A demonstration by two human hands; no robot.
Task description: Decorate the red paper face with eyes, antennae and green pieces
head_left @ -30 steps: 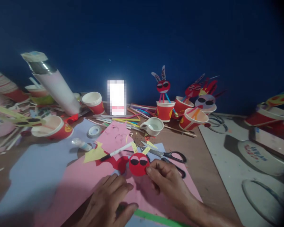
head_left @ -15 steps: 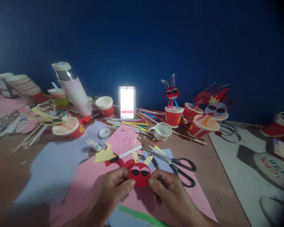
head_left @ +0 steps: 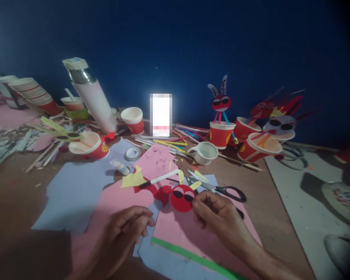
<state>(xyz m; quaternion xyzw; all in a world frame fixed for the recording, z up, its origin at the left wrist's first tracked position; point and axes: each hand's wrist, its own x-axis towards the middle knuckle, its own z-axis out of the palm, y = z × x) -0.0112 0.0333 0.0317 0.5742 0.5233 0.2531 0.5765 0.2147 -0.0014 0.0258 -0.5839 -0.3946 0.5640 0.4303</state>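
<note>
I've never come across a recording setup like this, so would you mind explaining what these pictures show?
There is no machine here: the pictures come from a camera worn on a person's head, looking forward and down at their bare hands. The right hand pinches the edge of a red paper circle with black sunglasses-like eyes. The left hand is close by, apart from the circle, and holds nothing visible. On the wooden table lie pink paper, black-handled scissors, a white marker and a red paper cup topped with a paper figure.

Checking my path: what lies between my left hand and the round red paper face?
Only pink paper lies between your left hand and the round red paper face, in the head view.
</note>
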